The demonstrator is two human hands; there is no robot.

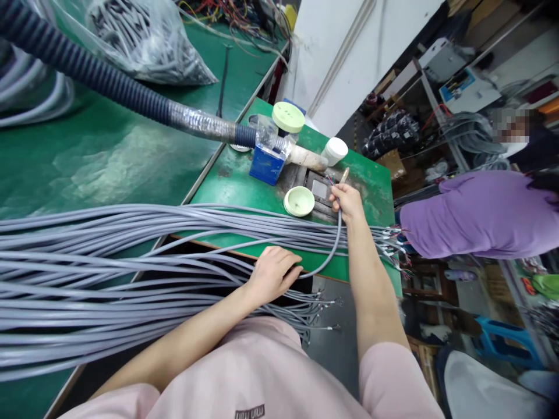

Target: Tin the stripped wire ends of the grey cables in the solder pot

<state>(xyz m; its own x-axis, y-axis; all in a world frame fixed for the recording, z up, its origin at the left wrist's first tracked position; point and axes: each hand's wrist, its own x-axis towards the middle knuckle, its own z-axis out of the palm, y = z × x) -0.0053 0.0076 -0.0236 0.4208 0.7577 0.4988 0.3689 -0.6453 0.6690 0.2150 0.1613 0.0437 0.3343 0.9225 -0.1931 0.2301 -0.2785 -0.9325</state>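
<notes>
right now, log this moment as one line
right hand: holds cable near its end | left hand: open, over cable bundle | nearby: pale green bowl, white jar, blue box, hose

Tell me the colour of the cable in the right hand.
The cable in the right hand is bluish grey; the head view shows it best.

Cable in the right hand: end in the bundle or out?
Out: the held cable curves over the bundle to the right hand, with its thin wires showing beyond the bundle.
</notes>
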